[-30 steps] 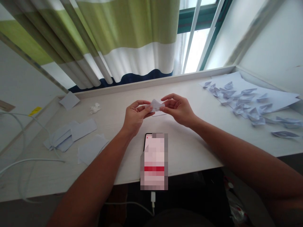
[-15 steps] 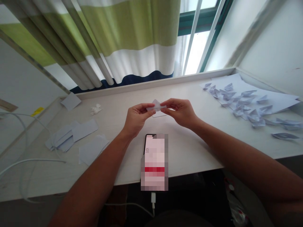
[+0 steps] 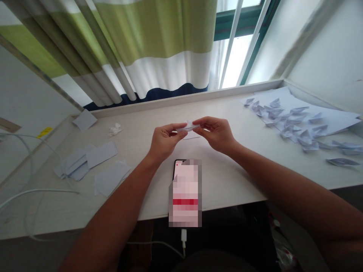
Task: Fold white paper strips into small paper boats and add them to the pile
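Between my two hands, above the middle of the desk, is a small folded paper boat (image 3: 188, 126). My left hand (image 3: 166, 141) pinches its left end between thumb and fingers. On the other end, my right hand (image 3: 217, 134) grips it the same way. The fingertips cover both ends of the boat. Just below and behind it, a flat piece of white paper (image 3: 192, 135) lies on the desk, partly hidden by the hands. A phone (image 3: 185, 192) with a blurred screen rests nearer to me at the desk's front edge.
Several folded paper boats (image 3: 300, 122) lie at the right, many on white sheets (image 3: 320, 105). Paper pieces (image 3: 102, 155) are stacked at the left, near a crumpled paper (image 3: 115, 129) and white cables (image 3: 36, 192). A raised ledge (image 3: 159, 102) runs along the back.
The pointed middle of the folded paper, standing up before, now looks lower and more spread. Both hands keep their hold in nearly the same place.
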